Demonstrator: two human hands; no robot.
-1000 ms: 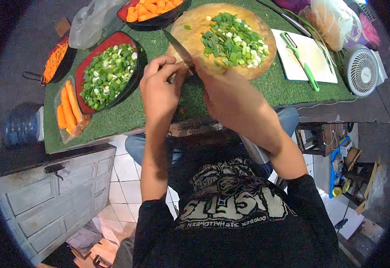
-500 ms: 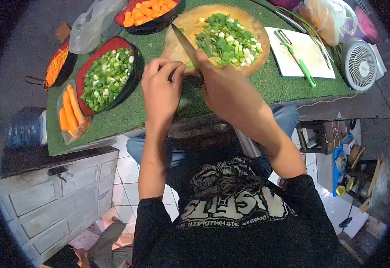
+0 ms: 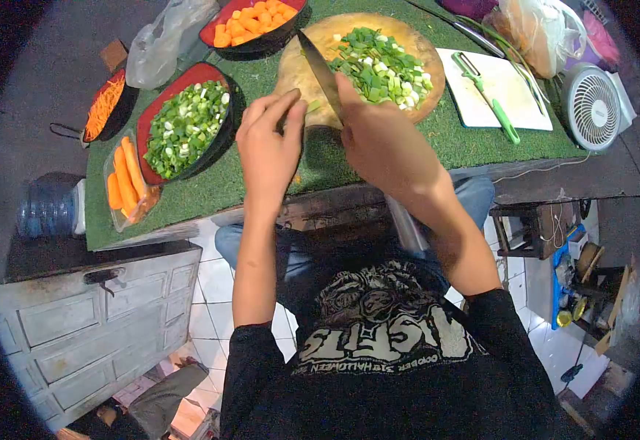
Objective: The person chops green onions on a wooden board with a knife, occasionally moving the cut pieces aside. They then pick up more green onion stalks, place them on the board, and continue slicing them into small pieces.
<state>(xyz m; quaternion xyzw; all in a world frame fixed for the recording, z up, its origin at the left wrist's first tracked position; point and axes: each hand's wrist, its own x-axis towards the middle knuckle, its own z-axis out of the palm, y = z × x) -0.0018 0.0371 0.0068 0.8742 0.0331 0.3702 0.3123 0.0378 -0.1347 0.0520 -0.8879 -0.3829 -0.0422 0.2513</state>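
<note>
In my right hand (image 3: 389, 139) is the handle of a kitchen knife (image 3: 320, 72), its blade slanting up and left over the round wooden chopping board (image 3: 298, 66). My left hand (image 3: 270, 143) is at the board's near left edge, fingers curled and thumb drawn in. A small green piece of spring onion (image 3: 313, 106) shows at those fingertips, just left of the blade; the grip itself is partly hidden. Chopped spring onion (image 3: 384, 66) is heaped on the right part of the board.
Left are a bowl of sliced spring onion (image 3: 188, 128), carrot chunks (image 3: 254, 22), shredded carrot (image 3: 104, 106) and bagged whole carrots (image 3: 125, 180). Right are a white cutting board (image 3: 466, 103) with a green peeler (image 3: 502, 117), and a small fan (image 3: 595, 110). Green turf (image 3: 254, 77) covers the table.
The view has shifted slightly, moving the table items a little right and down. The knife and my right hand sit slightly farther from my left fingertips.
</note>
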